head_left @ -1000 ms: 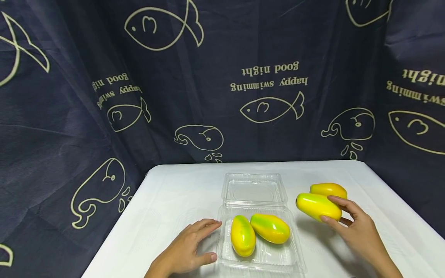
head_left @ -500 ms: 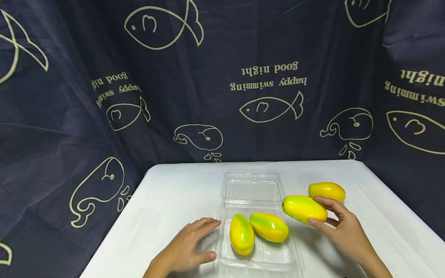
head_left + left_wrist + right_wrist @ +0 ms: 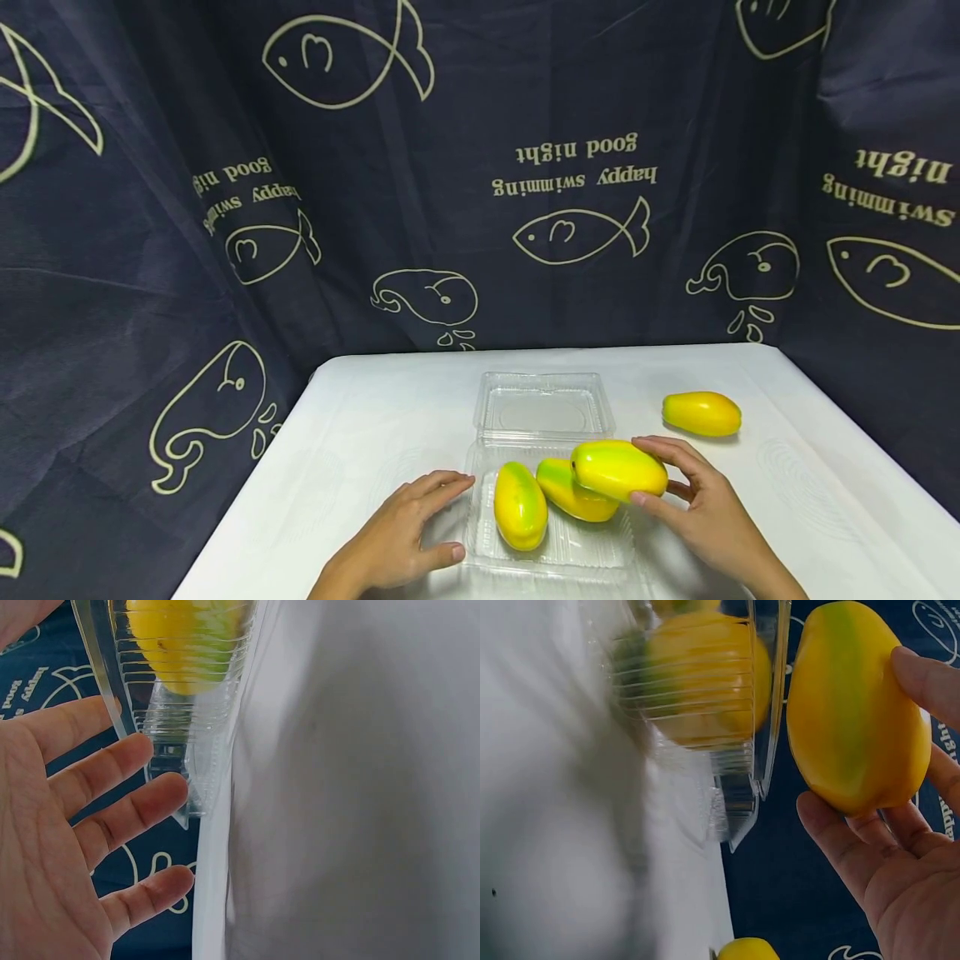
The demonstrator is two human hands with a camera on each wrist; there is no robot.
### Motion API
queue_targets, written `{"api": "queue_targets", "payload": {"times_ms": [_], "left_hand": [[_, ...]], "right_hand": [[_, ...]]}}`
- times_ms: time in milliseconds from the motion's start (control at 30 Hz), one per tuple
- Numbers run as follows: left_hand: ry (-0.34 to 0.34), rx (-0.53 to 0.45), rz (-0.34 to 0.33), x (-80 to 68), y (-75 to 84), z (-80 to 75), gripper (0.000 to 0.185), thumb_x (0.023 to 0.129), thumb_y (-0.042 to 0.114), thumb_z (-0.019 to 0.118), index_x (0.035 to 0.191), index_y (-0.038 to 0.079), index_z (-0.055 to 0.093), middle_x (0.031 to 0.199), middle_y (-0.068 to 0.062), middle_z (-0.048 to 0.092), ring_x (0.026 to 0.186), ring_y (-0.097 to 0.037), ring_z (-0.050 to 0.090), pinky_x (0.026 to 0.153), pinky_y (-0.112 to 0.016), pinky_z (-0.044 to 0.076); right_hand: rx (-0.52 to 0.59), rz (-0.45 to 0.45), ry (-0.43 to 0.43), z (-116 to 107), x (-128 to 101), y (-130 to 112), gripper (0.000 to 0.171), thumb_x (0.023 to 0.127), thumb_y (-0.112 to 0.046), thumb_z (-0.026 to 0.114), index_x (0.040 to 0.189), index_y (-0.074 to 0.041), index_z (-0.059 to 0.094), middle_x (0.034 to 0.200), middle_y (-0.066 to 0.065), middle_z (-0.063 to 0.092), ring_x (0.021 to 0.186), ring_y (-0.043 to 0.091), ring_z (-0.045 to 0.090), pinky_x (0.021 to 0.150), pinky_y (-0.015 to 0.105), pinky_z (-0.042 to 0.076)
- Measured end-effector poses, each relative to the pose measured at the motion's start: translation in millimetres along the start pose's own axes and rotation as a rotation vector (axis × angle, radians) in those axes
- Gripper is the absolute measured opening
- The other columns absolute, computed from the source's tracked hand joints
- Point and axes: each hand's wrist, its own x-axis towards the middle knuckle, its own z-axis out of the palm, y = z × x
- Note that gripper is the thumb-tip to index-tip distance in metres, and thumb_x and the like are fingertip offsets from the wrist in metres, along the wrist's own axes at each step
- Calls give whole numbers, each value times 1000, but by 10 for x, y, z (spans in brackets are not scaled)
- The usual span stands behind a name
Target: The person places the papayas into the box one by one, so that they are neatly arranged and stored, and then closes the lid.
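My right hand [image 3: 701,508] grips a yellow-green papaya [image 3: 618,469] between thumb and fingers, above the right side of the clear plastic clamshell box [image 3: 480,533]. In the right wrist view the held papaya [image 3: 855,712] is raised higher than the box wall. Below it in the head view lies a second papaya [image 3: 577,500], partly covered. A third papaya [image 3: 521,507] sits in the left of the box tray. My left hand [image 3: 408,529] stays at the box's left side with fingers spread; in the left wrist view its fingertips [image 3: 169,787] are right by the wall.
Another papaya [image 3: 702,414] lies on the white tabletop [image 3: 375,408] at the back right. The box lid [image 3: 543,404] is folded open toward the back. A dark blue curtain [image 3: 450,183] with fish drawings hangs behind and beside the table.
My right hand has carried the papaya leftward, from beside the one at the back right to over the box. The left hand has stayed in place.
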Motion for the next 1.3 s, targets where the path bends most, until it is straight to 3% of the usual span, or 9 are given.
{"api": "queue_targets", "payload": {"times_ms": [500, 700, 867, 1300], "left_hand": [[-17, -23, -17, 8, 2, -18, 72, 90, 56, 65, 153, 29, 42, 148, 10, 49, 131, -15, 53, 99, -51, 49], [-10, -27, -12, 6, 8, -10, 72, 90, 55, 65, 152, 27, 43, 148, 10, 49, 131, -15, 53, 99, -51, 49], [-10, -28, -11, 11, 1, -10, 71, 90, 55, 65, 153, 28, 43, 148, 9, 49, 130, -16, 53, 98, -52, 49], [-18, -31, -31, 16, 29, -22, 72, 90, 57, 65, 153, 31, 42, 149, 13, 47, 133, -12, 51, 99, -50, 48]], "right_hand": [[37, -6, -34, 108, -41, -14, 59, 80, -17, 85, 134, -21, 62, 133, -6, 58, 120, -5, 54, 87, 19, 55], [86, -33, -52, 171, -70, -16, 58, 80, -14, 85, 133, -19, 62, 132, -4, 58, 124, -4, 52, 98, 9, 45], [127, -50, -89, 194, -93, -66, 58, 80, -16, 84, 133, -18, 61, 133, -4, 58, 126, -2, 52, 103, 8, 41], [34, -107, -151, 239, -166, -133, 54, 79, -26, 86, 128, -23, 64, 127, -11, 61, 118, 3, 58, 103, 5, 35]]}}
